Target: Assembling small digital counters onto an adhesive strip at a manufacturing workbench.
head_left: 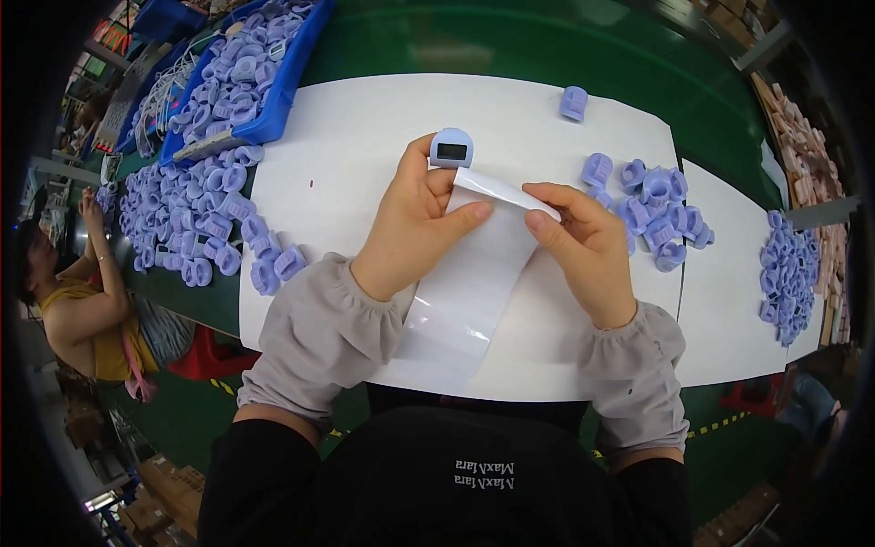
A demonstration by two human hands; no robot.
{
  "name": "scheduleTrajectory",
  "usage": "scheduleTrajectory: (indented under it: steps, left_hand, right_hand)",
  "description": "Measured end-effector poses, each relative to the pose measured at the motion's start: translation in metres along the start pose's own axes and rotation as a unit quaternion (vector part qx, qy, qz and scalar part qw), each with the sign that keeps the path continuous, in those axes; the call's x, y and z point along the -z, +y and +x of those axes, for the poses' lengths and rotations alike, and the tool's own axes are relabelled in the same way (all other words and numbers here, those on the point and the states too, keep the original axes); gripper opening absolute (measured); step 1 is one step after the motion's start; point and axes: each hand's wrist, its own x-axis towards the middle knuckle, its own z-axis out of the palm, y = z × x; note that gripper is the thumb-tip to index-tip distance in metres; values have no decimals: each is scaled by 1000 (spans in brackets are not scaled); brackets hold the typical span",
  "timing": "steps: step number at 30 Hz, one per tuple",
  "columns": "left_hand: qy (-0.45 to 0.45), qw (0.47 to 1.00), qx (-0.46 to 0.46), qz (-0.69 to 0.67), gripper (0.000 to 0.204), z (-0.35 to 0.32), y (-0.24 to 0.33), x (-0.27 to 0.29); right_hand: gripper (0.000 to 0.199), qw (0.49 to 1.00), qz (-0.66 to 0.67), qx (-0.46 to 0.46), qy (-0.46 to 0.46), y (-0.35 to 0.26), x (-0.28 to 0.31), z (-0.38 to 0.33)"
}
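My left hand [410, 219] is closed, with a small lavender device [458, 136] with a dark screen at its fingertips. Its thumb presses on the upper edge of a glossy, translucent film sheet [456, 319]. That edge is folded over into a narrow white strip. At the other end of the fold, my right hand [583, 246] pinches the film between thumb and fingers. The rest of the sheet hangs down toward me over the white table covering. How the left fingers grip the device from behind is hidden.
Left of my hands, loose lavender ring-shaped pieces [182, 210] lie beside a blue bin [283, 105] full of them. A smaller group [656, 205] sits to the right, with a single piece [573, 104] farther back. Another pile [788, 273] is at far right. A person [91, 310] sits at far left.
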Motion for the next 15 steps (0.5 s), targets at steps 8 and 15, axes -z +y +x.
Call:
scheduleTrajectory:
  steps: [8, 15]
  left_hand:
    - [-39, 988, -75, 132, 69, 3, -5, 8]
    - [-5, 995, 9, 103, 60, 0, 6, 5]
  right_hand:
    - [18, 996, -51, 65, 20, 6, -1, 0]
    - [13, 990, -122, 68, 20, 3, 0, -1]
